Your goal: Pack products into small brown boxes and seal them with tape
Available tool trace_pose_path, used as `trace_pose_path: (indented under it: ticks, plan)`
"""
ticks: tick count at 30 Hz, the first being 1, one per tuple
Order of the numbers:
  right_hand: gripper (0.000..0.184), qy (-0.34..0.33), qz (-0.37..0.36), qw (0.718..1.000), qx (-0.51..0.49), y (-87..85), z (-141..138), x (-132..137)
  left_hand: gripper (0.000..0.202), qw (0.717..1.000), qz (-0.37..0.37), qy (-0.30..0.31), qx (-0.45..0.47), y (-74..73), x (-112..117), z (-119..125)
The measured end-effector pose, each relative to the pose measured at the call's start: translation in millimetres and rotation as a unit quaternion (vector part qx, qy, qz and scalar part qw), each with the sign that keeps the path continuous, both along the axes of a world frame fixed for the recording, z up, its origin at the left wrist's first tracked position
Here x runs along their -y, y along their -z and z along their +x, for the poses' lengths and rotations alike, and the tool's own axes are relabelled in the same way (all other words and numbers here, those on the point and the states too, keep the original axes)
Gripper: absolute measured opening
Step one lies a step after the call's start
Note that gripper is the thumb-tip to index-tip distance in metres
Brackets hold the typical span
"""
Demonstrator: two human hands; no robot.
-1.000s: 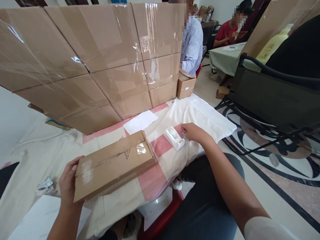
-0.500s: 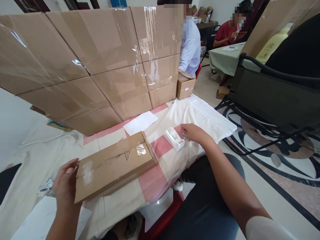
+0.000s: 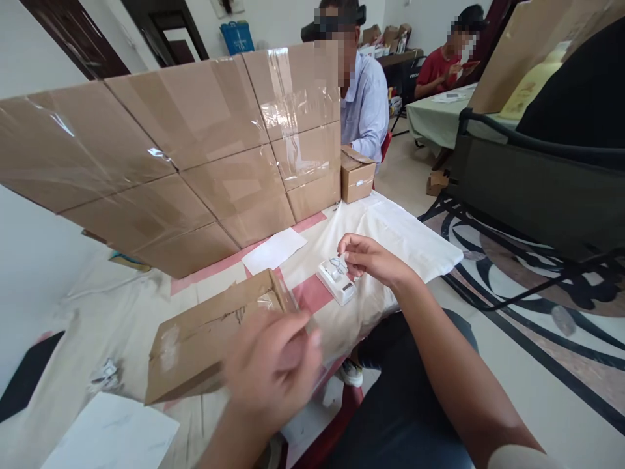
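Note:
My right hand (image 3: 368, 258) pinches a small see-through piece with grey edges (image 3: 338, 264), too fine to make out clearly. Just under these fingers lies a white plastic tape dispenser (image 3: 336, 284) on the cloth-covered table. Blurred by motion, my left hand (image 3: 273, 361) is raised in front of the right part of a long brown cardboard box (image 3: 195, 335). Its thumb and forefinger are apart, and nothing shows between them. The closed box lies flat, with clear tape on its top; the hand hides its near right side.
A wall of taped cardboard boxes (image 3: 205, 156) stands along the table's back. A small carton (image 3: 357, 179) sits at its right end. White papers (image 3: 112, 433) and a crumpled scrap (image 3: 107, 374) lie at left. A person (image 3: 368, 98) sits behind the wall; a dark folding chair (image 3: 527, 189) stands right.
My left hand has let go of the cardboard box's left end and moved right, across its front. My right hand has shifted left over the tape dispenser. The view has tilted up slightly.

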State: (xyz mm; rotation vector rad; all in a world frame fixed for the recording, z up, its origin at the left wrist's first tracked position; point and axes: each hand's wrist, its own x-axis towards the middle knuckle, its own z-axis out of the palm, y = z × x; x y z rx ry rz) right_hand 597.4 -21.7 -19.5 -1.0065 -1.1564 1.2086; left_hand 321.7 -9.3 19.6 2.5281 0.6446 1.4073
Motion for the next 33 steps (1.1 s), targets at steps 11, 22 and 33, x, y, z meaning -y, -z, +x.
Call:
trace_pose_path:
  ticks: [11, 22, 33]
  plan:
    - [0.024, -0.017, 0.005, 0.999, -0.034, -10.7, 5.5, 12.7, 0.019, 0.998, -0.003, -0.056, -0.020, 30.5, -5.9, 104.8]
    - [0.023, -0.030, -0.003, 0.996, 0.083, -14.5, -5.2, 10.7, 0.024, 0.994, -0.095, -0.042, -0.023, 42.8, -17.2, 90.8]
    - [0.025, 0.018, 0.044, 0.994, 0.100, -16.5, -8.7, 8.8, 0.030, 0.904, -0.418, 0.029, 0.080, 49.3, -12.6, 95.3]
